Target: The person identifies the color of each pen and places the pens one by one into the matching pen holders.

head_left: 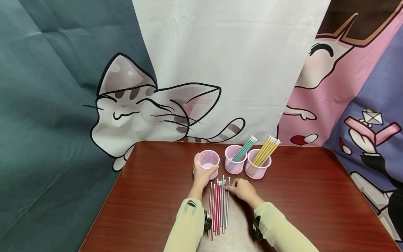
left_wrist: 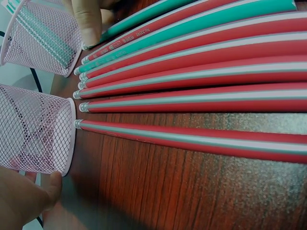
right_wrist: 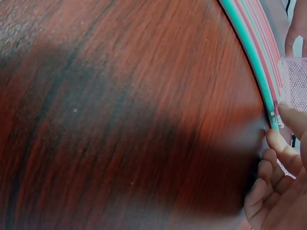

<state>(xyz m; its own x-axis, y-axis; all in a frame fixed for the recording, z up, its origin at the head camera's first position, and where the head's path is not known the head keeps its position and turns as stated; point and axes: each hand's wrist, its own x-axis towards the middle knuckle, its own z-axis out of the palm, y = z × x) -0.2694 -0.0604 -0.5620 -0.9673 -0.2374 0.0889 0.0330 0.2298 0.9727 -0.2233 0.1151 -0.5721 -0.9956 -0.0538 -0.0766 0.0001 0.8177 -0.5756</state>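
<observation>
On the left, my left hand grips a pink mesh pencil cup, thumb along its near side. The inside of this cup shows a bare bottom. My right hand pinches the eraser end of a green pencil between thumb and index finger, at the right edge of a row. Several red pencils with silver stripes lie side by side there, another green pencil among them. The right wrist view has the thumb and index fingertips at the pencil's end, the other fingers curled.
Behind the right hand stand two more pink mesh cups, one with green pencils and one with yellow pencils. The reddish-brown table ends at a printed cloth backdrop.
</observation>
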